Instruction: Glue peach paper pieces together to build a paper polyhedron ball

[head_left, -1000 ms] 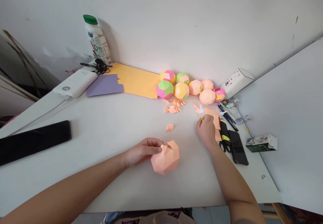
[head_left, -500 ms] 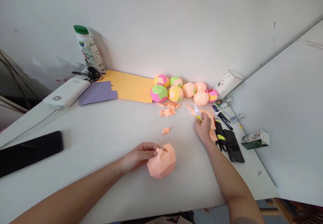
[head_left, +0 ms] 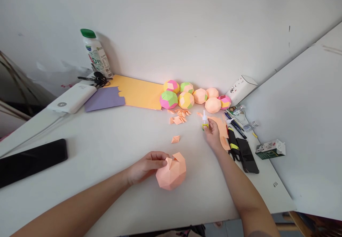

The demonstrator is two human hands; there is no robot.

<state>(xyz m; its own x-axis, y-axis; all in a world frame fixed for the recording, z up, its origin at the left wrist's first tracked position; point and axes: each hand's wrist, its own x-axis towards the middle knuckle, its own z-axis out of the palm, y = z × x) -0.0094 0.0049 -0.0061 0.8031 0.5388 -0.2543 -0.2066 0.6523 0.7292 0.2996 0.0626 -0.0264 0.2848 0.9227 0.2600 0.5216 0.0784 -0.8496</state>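
Peach paper ball (head_left: 171,174) under curled left hand (head_left: 145,165)

1. The black slab (head_left: 32,160), far left of the peach paper ball (head_left: 171,174), is cut off by the picture's edge.
2. The small bottle (head_left: 204,118), beyond that ball, is hidden below by fingers (head_left: 210,124) of the right hand (head_left: 214,136).

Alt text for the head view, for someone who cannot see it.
On a white table, the left hand steadies an unfinished orange paper ball while the right hand holds a small bottle. Finished paper balls line the wall behind.
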